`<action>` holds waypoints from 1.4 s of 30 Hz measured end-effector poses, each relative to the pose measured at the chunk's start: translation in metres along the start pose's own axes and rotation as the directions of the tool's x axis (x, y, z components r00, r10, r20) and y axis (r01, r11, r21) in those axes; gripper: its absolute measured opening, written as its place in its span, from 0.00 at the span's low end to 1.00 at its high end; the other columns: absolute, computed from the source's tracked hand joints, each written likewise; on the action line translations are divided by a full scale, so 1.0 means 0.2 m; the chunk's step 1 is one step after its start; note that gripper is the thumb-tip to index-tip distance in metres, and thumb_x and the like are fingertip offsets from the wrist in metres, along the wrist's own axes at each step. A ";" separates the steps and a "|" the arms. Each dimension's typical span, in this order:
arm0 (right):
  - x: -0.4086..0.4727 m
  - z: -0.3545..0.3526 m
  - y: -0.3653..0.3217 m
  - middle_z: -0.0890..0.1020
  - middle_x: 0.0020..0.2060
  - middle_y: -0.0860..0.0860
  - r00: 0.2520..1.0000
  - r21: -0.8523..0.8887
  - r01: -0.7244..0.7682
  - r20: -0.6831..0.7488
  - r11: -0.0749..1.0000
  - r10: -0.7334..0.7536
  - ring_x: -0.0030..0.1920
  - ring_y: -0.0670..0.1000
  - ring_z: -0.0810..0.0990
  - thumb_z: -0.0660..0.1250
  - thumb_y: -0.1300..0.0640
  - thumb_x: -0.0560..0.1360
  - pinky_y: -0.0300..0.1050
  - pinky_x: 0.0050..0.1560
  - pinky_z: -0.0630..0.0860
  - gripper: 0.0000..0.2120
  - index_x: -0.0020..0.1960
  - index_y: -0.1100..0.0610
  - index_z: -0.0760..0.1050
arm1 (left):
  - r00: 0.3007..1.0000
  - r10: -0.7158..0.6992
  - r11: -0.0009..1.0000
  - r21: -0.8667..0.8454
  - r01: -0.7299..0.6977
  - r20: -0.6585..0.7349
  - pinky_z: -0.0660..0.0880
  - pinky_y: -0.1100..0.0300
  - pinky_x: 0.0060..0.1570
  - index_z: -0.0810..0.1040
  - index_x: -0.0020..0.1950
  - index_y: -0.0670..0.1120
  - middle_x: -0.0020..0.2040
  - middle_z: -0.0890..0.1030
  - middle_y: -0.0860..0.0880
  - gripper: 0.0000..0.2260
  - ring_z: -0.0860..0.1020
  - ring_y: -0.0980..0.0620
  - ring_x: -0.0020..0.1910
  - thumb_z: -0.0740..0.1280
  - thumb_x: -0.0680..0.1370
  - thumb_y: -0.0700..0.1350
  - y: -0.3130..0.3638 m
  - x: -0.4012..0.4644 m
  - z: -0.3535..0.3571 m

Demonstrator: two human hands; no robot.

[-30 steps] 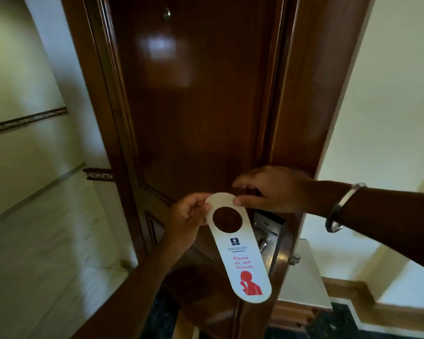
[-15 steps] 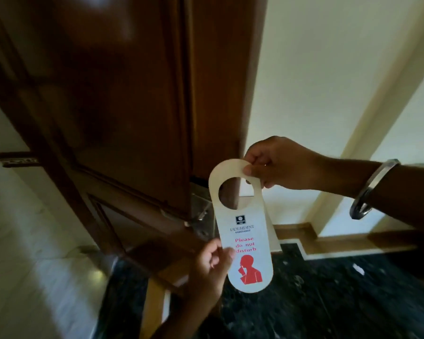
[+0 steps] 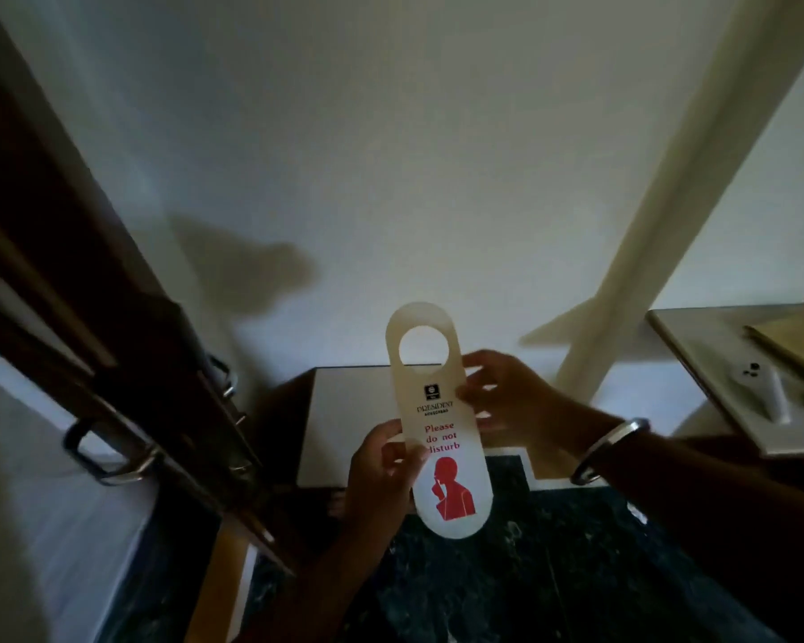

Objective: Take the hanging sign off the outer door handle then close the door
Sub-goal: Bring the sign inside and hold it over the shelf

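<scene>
A white "Please do not disturb" hanging sign [image 3: 437,424] with a round hole and a red figure is held upright in front of a pale wall, clear of the door. My left hand [image 3: 381,475] pinches its lower left edge. My right hand [image 3: 507,401], with a metal bangle on the wrist, sits behind and at its right edge, fingers touching it. The dark wooden door [image 3: 112,345] stands open edge-on at the left, with the outer handle [image 3: 108,461] on its left face and another handle [image 3: 224,378] on its right face.
A low white ledge [image 3: 326,438] lies below the sign against the wall. A counter [image 3: 702,359] at the right holds a white remote [image 3: 762,387]. Dark marble floor [image 3: 553,573] spreads underneath. A pale floor strip lies left of the door.
The sign has come away from the door and moved right in front of the wall. My right hand slid from its top to its right side; the view swung right.
</scene>
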State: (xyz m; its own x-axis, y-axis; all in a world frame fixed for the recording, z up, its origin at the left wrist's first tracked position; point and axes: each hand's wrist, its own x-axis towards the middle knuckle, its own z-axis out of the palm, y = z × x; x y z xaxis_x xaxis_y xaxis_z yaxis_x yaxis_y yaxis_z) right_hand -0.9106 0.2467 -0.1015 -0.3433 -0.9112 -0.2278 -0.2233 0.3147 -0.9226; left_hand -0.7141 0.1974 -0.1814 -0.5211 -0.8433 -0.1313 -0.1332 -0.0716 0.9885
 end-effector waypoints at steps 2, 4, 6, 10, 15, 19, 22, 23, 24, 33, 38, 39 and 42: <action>0.08 -0.02 0.10 0.83 0.45 0.51 1.000 -0.007 -0.021 0.010 1.000 0.021 0.41 0.48 0.85 0.67 0.64 0.76 0.46 0.39 0.84 0.09 0.53 0.52 0.74 | 0.999 -0.035 0.999 0.022 0.035 -0.035 0.83 0.50 0.42 0.74 0.54 0.60 0.51 0.84 0.52 0.12 0.84 0.54 0.44 0.73 0.75 0.48 -0.02 0.07 0.07; 0.17 -0.03 0.17 0.83 0.43 0.48 0.998 -0.001 -0.048 0.032 0.999 0.048 0.41 0.46 0.85 0.66 0.64 0.77 0.45 0.39 0.83 0.10 0.55 0.53 0.74 | 0.996 -0.057 0.996 0.065 0.061 -0.069 0.83 0.49 0.44 0.73 0.56 0.61 0.53 0.83 0.52 0.13 0.84 0.54 0.46 0.71 0.76 0.47 -0.04 0.15 0.12; 0.29 -0.01 0.23 0.84 0.44 0.48 0.995 0.000 -0.080 0.060 0.997 0.080 0.42 0.47 0.84 0.66 0.64 0.77 0.44 0.38 0.83 0.13 0.61 0.57 0.74 | 0.994 -0.075 0.988 0.126 0.085 -0.078 0.83 0.48 0.45 0.75 0.60 0.58 0.55 0.83 0.51 0.12 0.83 0.53 0.49 0.70 0.77 0.49 -0.07 0.23 0.14; 0.58 0.05 0.32 0.84 0.45 0.52 0.989 -0.013 -0.149 0.015 0.989 0.149 0.42 0.51 0.85 0.67 0.64 0.76 0.43 0.31 0.81 0.13 0.59 0.55 0.75 | 0.975 -0.163 0.958 0.211 0.193 -0.153 0.81 0.59 0.41 0.79 0.60 0.51 0.51 0.84 0.51 0.09 0.82 0.56 0.46 0.65 0.80 0.48 -0.14 0.48 0.15; 0.89 0.06 0.43 0.84 0.41 0.54 0.971 0.021 -0.239 -0.023 0.971 0.240 0.39 0.52 0.85 0.70 0.65 0.73 0.50 0.33 0.84 0.09 0.45 0.52 0.76 | 0.944 -0.236 0.922 0.253 0.292 -0.229 0.82 0.57 0.42 0.77 0.43 0.56 0.43 0.83 0.52 0.11 0.82 0.54 0.42 0.62 0.81 0.43 -0.21 0.78 0.15; 1.12 0.02 0.58 0.84 0.43 0.54 0.960 0.009 -0.278 -0.034 0.960 0.278 0.41 0.53 0.85 0.71 0.64 0.73 0.51 0.36 0.84 0.07 0.49 0.55 0.76 | 0.923 -0.284 0.887 0.295 0.356 -0.259 0.75 0.65 0.35 0.78 0.41 0.54 0.40 0.80 0.54 0.10 0.79 0.56 0.39 0.64 0.80 0.42 -0.33 1.06 0.16; 1.25 0.00 0.72 0.84 0.44 0.55 0.954 0.045 -0.286 -0.078 0.957 0.289 0.42 0.52 0.85 0.68 0.64 0.75 0.50 0.39 0.84 0.05 0.50 0.58 0.77 | 0.908 -0.329 0.869 0.292 0.399 -0.261 0.75 0.64 0.39 0.81 0.53 0.48 0.45 0.79 0.55 0.06 0.78 0.56 0.42 0.66 0.79 0.42 -0.44 1.23 0.18; 1.30 -0.01 0.77 0.84 0.45 0.55 0.947 0.051 -0.307 -0.085 0.950 0.310 0.43 0.52 0.85 0.67 0.64 0.76 0.50 0.40 0.84 0.04 0.50 0.59 0.77 | 0.896 -0.362 0.859 0.279 0.428 -0.257 0.76 0.63 0.40 0.81 0.56 0.46 0.46 0.80 0.54 0.08 0.78 0.56 0.42 0.66 0.79 0.42 -0.49 1.29 0.20; 1.35 -0.01 0.83 0.84 0.45 0.56 0.936 0.065 -0.337 -0.088 0.939 0.342 0.43 0.53 0.85 0.66 0.64 0.77 0.50 0.40 0.84 0.03 0.50 0.60 0.76 | 0.881 -0.401 0.848 0.261 0.461 -0.251 0.76 0.64 0.38 0.80 0.57 0.46 0.46 0.80 0.54 0.08 0.79 0.56 0.42 0.66 0.79 0.42 -0.53 1.34 0.21; 1.85 0.09 1.55 0.82 0.43 0.54 0.826 -0.063 -0.564 -0.041 0.824 0.562 0.44 0.52 0.83 0.67 0.61 0.76 0.48 0.41 0.83 0.02 0.45 0.57 0.74 | 0.712 -0.666 0.690 0.178 0.701 -0.224 0.73 0.65 0.35 0.82 0.54 0.50 0.48 0.82 0.53 0.09 0.78 0.58 0.43 0.65 0.77 0.42 -1.15 1.71 0.33; 2.08 0.20 2.00 0.81 0.43 0.52 0.779 -0.206 -0.617 -0.020 0.760 0.627 0.45 0.52 0.82 0.67 0.60 0.76 0.49 0.44 0.83 0.04 0.44 0.53 0.74 | 0.621 -0.751 0.616 0.101 0.781 -0.225 0.76 0.64 0.34 0.82 0.47 0.54 0.41 0.83 0.57 0.11 0.81 0.57 0.42 0.65 0.75 0.40 -1.57 1.86 0.41; 2.12 0.21 2.06 0.80 0.44 0.52 0.767 -0.230 -0.628 -0.018 0.744 0.642 0.45 0.53 0.82 0.67 0.60 0.76 0.52 0.45 0.83 0.04 0.44 0.53 0.74 | 0.617 -0.754 0.614 0.095 0.784 -0.226 0.75 0.65 0.34 0.82 0.48 0.54 0.41 0.83 0.58 0.11 0.81 0.58 0.41 0.65 0.75 0.40 -1.63 1.89 0.42; 2.20 0.25 2.24 0.80 0.45 0.53 0.754 -0.305 -0.630 -0.021 0.714 0.656 0.47 0.55 0.81 0.67 0.60 0.76 0.53 0.47 0.82 0.03 0.46 0.54 0.74 | 0.588 -0.773 0.584 0.092 0.806 -0.237 0.75 0.64 0.36 0.81 0.56 0.50 0.45 0.82 0.55 0.12 0.79 0.57 0.44 0.64 0.75 0.40 -1.81 1.96 0.45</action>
State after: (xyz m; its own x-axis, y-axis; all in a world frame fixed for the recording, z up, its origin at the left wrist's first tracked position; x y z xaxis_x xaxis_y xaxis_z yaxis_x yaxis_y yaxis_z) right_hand -1.1166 -0.0266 -0.6295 -0.4244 -0.4750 -0.7708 -0.2214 0.8799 -0.4204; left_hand -0.9468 -0.0586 -0.5969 -0.0035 -0.5667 -0.8239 -0.5758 -0.6725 0.4650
